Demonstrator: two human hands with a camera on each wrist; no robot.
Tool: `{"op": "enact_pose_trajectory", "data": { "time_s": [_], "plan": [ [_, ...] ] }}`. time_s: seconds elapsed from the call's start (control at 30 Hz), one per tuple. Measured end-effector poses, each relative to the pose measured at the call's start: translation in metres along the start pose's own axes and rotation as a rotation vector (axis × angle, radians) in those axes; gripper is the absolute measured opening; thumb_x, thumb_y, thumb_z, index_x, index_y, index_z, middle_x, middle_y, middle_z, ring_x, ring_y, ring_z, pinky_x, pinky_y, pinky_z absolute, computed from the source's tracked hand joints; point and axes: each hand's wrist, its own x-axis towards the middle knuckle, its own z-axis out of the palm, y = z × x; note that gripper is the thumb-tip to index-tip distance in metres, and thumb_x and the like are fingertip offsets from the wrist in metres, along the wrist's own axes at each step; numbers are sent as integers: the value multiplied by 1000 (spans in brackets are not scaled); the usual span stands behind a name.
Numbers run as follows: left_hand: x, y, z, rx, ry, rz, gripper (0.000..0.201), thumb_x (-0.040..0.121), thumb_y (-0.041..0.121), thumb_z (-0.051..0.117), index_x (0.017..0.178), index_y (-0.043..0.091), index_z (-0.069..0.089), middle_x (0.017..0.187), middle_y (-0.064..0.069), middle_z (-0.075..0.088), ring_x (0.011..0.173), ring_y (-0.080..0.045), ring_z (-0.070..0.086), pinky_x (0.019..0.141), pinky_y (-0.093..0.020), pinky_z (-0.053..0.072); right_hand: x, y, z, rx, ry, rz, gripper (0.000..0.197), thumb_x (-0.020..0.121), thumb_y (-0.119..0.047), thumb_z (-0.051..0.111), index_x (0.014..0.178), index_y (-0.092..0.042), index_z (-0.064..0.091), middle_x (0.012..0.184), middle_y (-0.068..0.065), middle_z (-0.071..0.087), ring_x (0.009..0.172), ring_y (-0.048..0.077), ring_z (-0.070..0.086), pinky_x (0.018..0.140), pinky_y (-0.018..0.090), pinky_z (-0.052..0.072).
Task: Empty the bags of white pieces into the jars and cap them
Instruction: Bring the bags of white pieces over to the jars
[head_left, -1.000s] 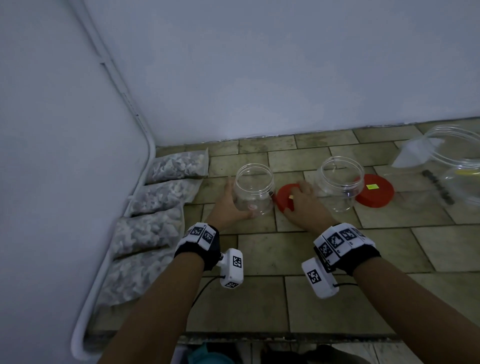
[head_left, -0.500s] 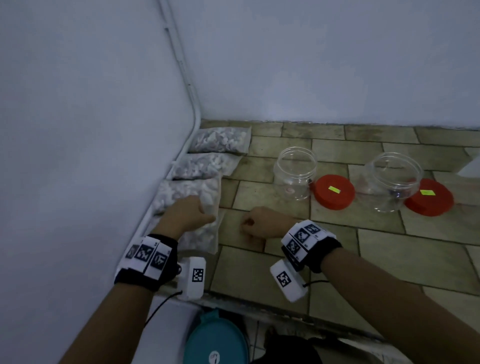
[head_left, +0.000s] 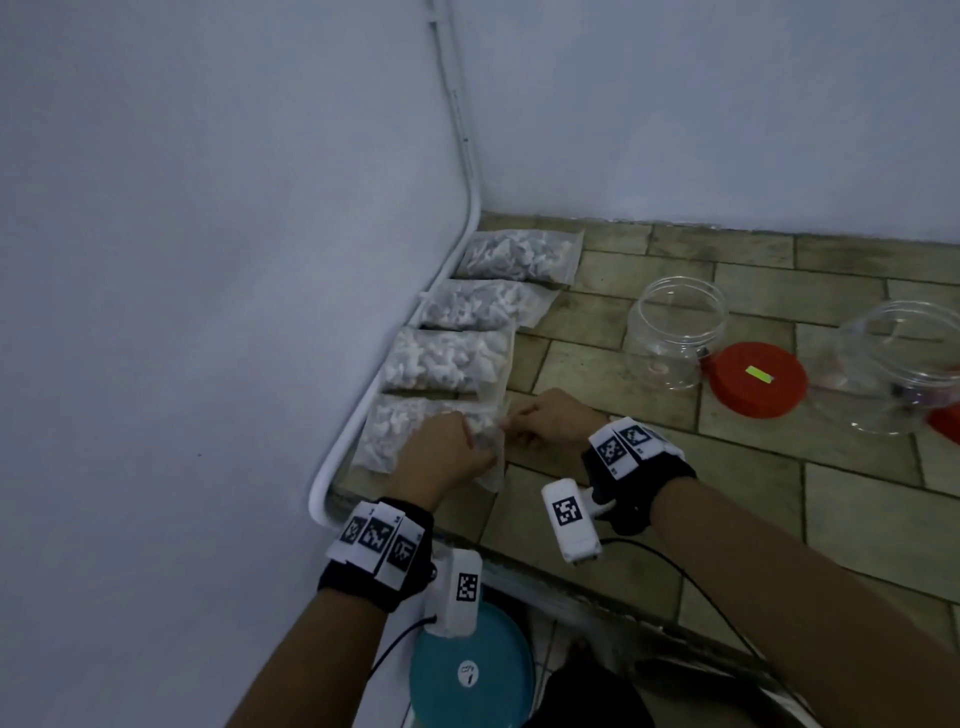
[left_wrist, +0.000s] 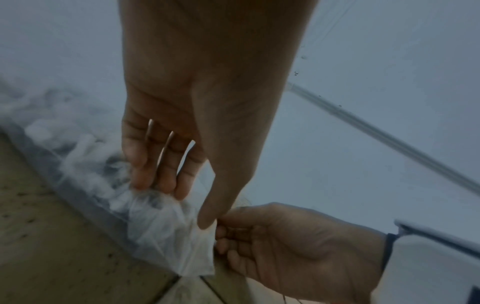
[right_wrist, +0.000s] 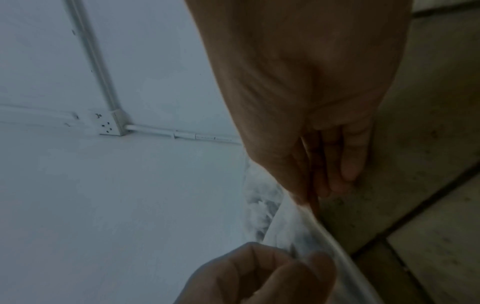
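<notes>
Several clear bags of white pieces lie in a row along the left wall. My left hand (head_left: 470, 449) grips the mouth end of the nearest bag (head_left: 392, 428), fingers and thumb curled on the plastic (left_wrist: 168, 232). My right hand (head_left: 517, 422) pinches the same bag's edge (right_wrist: 298, 226) from the right, touching the left thumb. Two empty clear jars (head_left: 675, 332) (head_left: 904, 364) stand uncapped further right, each with a red lid (head_left: 758, 379) (head_left: 945, 421) flat on the tiles beside it.
The tiled counter (head_left: 597, 364) ends in a front edge just under my wrists. A white pipe (head_left: 457, 156) runs down the wall corner and along the bags. A teal round container (head_left: 470, 670) sits below the counter edge.
Both hands left the jar and lid and went left to the bags. Since half a second ago the right hand reached the nearest bag's edge and the left hand closed on its mouth.
</notes>
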Motion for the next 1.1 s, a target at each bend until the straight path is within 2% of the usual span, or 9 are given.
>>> {"op": "enact_pose_trajectory", "data": {
  "time_s": [0.07,0.2,0.37,0.47,0.57,0.77,0.83,0.97,1.1],
  "plan": [
    [-1,2,1,-6,19,-6,29,85,29,65,68,15,46,78,-7,57,76,-22,57,59,-28,38,0,2,-2,45,1,10,31,86,-28,67,95,0,72,90,13,70,73,16,62,72,25,54],
    [-5,7,7,-66,47,-4,24,83,31,68,71,14,56,70,-3,57,64,-13,53,54,-24,35,-2,1,-4,90,-21,3,22,85,-28,69,81,-6,72,75,4,66,62,9,58,54,12,48],
    [-11,9,19,-102,132,-56,27,83,33,70,76,6,67,72,-8,67,62,-13,55,52,-23,39,-2,8,-5,125,-41,-59,17,83,-31,70,82,-14,75,86,6,70,76,14,61,71,23,51],
    [-11,6,24,-120,104,-45,20,85,26,68,87,8,76,89,-7,74,79,-16,65,64,-19,39,-3,10,-3,121,-29,-89,30,83,-32,70,85,-2,74,85,14,68,74,16,59,69,25,49],
    [-11,0,25,-174,104,0,16,86,17,66,91,7,78,95,-7,75,88,-18,67,65,-13,34,-5,13,-2,100,-3,-131,39,83,-35,68,88,3,72,93,26,68,72,17,57,65,24,45],
    [-13,-8,25,-348,114,-11,7,81,14,74,81,9,79,81,-2,74,63,3,59,59,-4,41,-4,20,-3,53,-11,-159,34,83,-40,68,88,-7,74,89,14,72,76,17,64,77,35,52],
    [-12,-11,27,-446,105,-24,3,79,12,76,77,12,78,76,0,73,56,8,58,59,-7,45,-4,22,-2,18,-27,-183,26,83,-36,69,89,-11,74,84,6,72,75,14,64,75,34,52],
    [-12,-10,27,-547,97,-64,4,75,14,81,74,13,77,69,2,71,55,5,59,59,-11,48,-6,25,-2,43,-36,-206,15,83,-27,70,90,-15,75,76,-9,68,69,2,59,68,21,47],
    [-9,-10,21,-583,74,-81,11,79,17,78,81,6,77,72,-6,71,59,-3,61,57,-12,50,-3,26,-7,49,-81,-202,20,82,-33,70,92,-16,75,87,-2,72,80,9,64,77,28,50]
  ]
}}
